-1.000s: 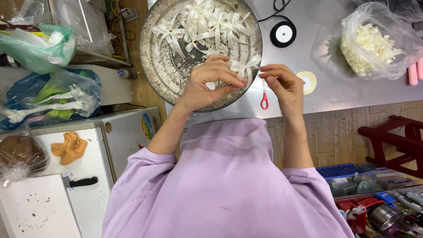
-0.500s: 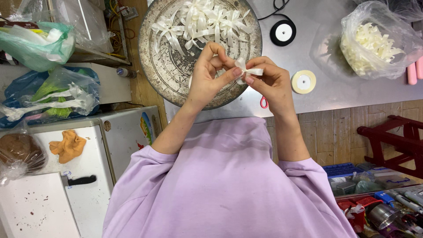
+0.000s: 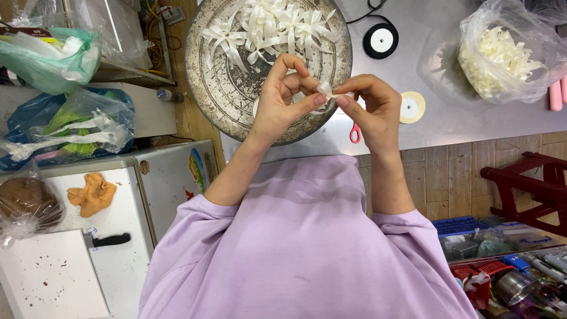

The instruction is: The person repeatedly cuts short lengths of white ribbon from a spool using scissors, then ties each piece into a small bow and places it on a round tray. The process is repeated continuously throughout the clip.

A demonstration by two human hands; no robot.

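Observation:
A small white ribbon piece (image 3: 328, 92) is pinched between both my hands above the near rim of a round metal tray (image 3: 221, 94). My left hand (image 3: 283, 97) grips its left end with thumb and curled fingers. My right hand (image 3: 369, 109) pinches its right end. Several finished white ribbon bows (image 3: 269, 26) lie piled at the tray's far side. Red-handled scissors (image 3: 354, 133) peek out on the table under my right hand.
A black ribbon spool (image 3: 381, 40) and a yellowish tape roll (image 3: 411, 107) lie on the grey table. A clear bag of white ribbon pieces (image 3: 499, 56) sits far right. Plastic bags (image 3: 65, 127) and a white cabinet with a knife (image 3: 109, 240) are left; a red stool (image 3: 531, 186) is right.
My hands came together from slightly apart and now both pinch the ribbon piece, held a little lower and nearer the tray's rim.

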